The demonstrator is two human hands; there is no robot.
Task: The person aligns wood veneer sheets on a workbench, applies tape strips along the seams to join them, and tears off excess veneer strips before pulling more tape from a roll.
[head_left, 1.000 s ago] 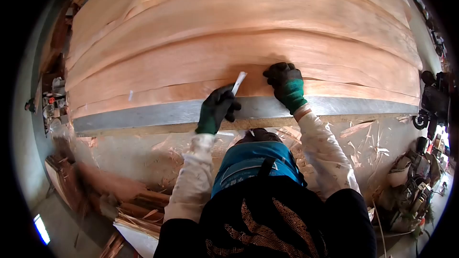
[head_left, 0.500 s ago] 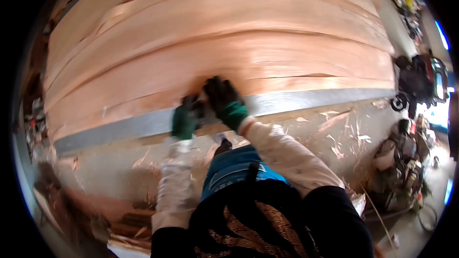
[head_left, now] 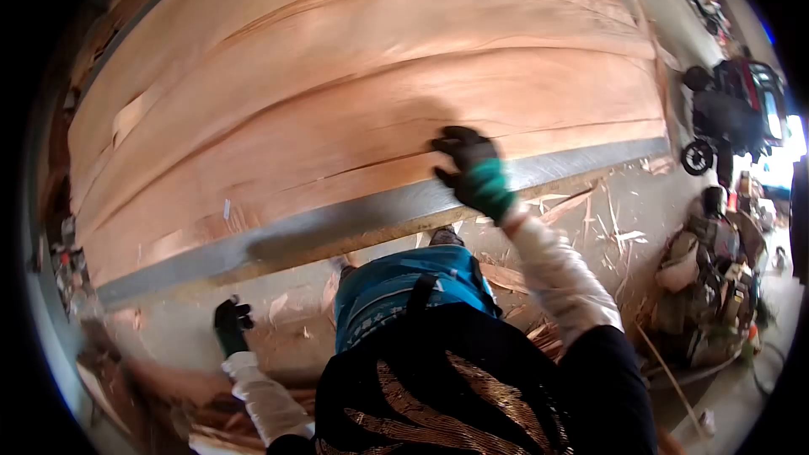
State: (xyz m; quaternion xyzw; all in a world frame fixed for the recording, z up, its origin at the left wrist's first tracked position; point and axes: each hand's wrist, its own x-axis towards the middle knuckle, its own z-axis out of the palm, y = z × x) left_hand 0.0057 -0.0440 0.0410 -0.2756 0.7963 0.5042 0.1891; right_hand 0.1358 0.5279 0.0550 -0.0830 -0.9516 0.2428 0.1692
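Observation:
A wide stack of thin reddish-brown wood veneer sheets (head_left: 337, 109) covers the work surface, with wavy, overlapping edges. Along its near side runs a grey metal strip (head_left: 371, 212). My right hand (head_left: 476, 173), in a black and green glove, hovers over the near veneer edge, fingers bent and apart, with nothing visible in it. My left hand (head_left: 232, 325), gloved alike, hangs below the strip at the lower left, away from the sheets. Its fingers are loosely bent, and no object shows in them.
Veneer scraps (head_left: 619, 232) litter the floor on the near side. A black and red vehicle (head_left: 742, 109) stands at the right. Below it lies a heap of bags and odds and ends (head_left: 712, 278). Broken wood strips (head_left: 227, 421) are piled at the lower left.
Both hands were together at the veneer's near edge. The left has swung down and left, off the stack; the right has moved right and lifted. My view has shifted slightly.

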